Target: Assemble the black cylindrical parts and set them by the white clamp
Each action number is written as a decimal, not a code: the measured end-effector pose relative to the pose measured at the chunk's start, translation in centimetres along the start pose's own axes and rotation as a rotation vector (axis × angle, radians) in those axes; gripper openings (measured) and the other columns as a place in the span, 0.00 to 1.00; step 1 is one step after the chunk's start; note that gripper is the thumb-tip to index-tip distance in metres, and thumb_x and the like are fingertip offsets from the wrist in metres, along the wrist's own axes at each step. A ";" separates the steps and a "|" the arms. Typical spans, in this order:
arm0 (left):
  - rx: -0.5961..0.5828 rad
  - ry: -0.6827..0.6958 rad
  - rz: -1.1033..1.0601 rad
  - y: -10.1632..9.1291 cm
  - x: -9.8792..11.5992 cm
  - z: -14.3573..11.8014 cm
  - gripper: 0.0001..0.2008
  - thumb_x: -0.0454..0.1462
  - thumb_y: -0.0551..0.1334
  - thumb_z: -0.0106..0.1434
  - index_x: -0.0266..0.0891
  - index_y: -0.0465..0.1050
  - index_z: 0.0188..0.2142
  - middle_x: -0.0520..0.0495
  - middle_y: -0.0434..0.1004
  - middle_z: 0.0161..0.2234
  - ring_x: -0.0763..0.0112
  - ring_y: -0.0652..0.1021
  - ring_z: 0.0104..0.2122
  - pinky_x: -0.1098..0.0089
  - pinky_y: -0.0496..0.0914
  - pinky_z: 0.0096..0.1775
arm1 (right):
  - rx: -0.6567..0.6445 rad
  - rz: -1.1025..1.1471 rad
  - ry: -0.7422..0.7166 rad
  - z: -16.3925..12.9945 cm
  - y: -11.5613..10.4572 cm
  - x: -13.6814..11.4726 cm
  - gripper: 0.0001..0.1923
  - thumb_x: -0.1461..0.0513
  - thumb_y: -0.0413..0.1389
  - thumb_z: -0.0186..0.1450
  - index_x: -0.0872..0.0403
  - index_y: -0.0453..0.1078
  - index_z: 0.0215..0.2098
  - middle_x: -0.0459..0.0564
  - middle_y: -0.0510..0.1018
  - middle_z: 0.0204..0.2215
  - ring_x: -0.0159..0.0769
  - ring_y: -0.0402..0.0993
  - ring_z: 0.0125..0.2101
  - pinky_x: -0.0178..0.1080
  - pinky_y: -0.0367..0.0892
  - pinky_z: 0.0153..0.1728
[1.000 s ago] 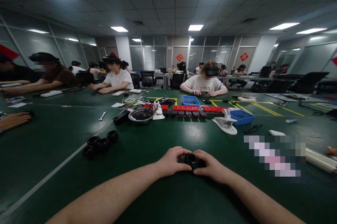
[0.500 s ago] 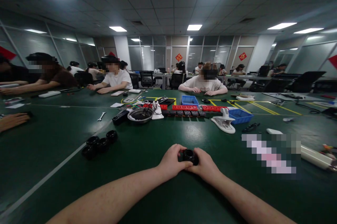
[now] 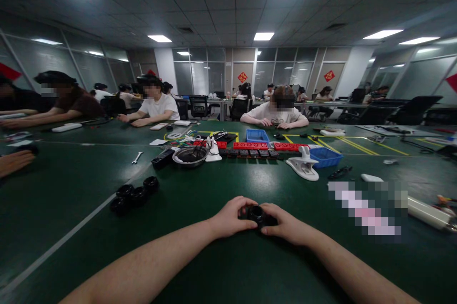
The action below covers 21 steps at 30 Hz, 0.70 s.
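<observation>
A small black round part [image 3: 257, 215] with a ring-shaped top rests low over the green table [image 3: 221, 266], held from both sides. My left hand [image 3: 228, 218] grips its left side, fingers curled over it. My right hand [image 3: 285, 225] grips its right side, thumb against the ring. Much of the part is hidden by my fingers. Several similar black round parts [image 3: 134, 194] lie in a cluster on the table to the left, well apart from my hands.
Beyond my hands stand a metal bowl [image 3: 190, 155], a white clamp stand [image 3: 304, 166], blue bins [image 3: 323, 156] and rows of red and black blocks [image 3: 253, 148]. A wrench [image 3: 137, 157] lies left. Several people sit across; another person's hand [image 3: 14, 161] rests at far left.
My hands had drawn close together around the part with it tipped up; now they have spread slightly and the part sits lower and flatter between them.
</observation>
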<state>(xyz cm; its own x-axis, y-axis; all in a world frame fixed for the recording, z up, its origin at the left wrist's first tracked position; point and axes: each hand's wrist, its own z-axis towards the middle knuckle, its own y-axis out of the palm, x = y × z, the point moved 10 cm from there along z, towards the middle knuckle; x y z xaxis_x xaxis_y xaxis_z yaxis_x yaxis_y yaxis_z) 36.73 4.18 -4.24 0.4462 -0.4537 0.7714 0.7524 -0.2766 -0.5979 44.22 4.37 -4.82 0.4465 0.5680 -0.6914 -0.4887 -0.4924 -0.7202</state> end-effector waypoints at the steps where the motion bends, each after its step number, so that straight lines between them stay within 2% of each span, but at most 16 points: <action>1: 0.000 0.004 0.002 0.0 0.0 0.0 0.24 0.38 0.63 0.49 0.40 0.63 0.46 0.48 0.65 0.38 0.71 0.68 0.32 0.72 0.64 0.33 | -0.004 0.001 -0.006 0.0 0.0 -0.1 0.16 0.59 0.56 0.53 0.57 0.66 0.40 0.52 0.68 0.39 0.41 0.63 0.40 0.42 0.59 0.42; 9: -0.007 0.057 0.043 -0.1 1.0 -0.1 0.19 0.39 0.62 0.51 0.42 0.65 0.44 0.48 0.66 0.39 0.67 0.68 0.38 0.72 0.64 0.34 | 0.031 0.019 -0.010 0.3 0.1 0.4 0.15 0.60 0.56 0.53 0.55 0.67 0.39 0.49 0.69 0.36 0.39 0.64 0.37 0.39 0.59 0.39; 16: 0.115 -0.030 0.059 -0.3 0.4 -0.3 0.18 0.41 0.64 0.47 0.38 0.67 0.38 0.49 0.67 0.34 0.68 0.68 0.34 0.72 0.63 0.33 | 0.086 0.057 0.058 0.3 0.1 1.9 0.17 0.60 0.59 0.49 0.56 0.65 0.36 0.47 0.68 0.32 0.36 0.64 0.33 0.35 0.59 0.32; 21: 0.187 -0.079 0.052 -0.4 -0.1 -0.5 0.19 0.40 0.66 0.45 0.38 0.66 0.37 0.49 0.66 0.34 0.68 0.68 0.34 0.71 0.63 0.33 | 0.241 -0.077 0.157 0.4 -0.1 2.7 0.16 0.59 0.61 0.45 0.56 0.62 0.29 0.44 0.67 0.26 0.33 0.63 0.28 0.32 0.57 0.26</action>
<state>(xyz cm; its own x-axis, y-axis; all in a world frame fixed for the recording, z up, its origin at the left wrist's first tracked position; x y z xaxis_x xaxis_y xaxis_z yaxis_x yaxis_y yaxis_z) 36.15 3.86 -4.17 0.5176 -0.3936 0.7597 0.8010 -0.0894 -0.5920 45.17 6.18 -6.58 0.5903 0.4793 -0.6495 -0.6046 -0.2706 -0.7491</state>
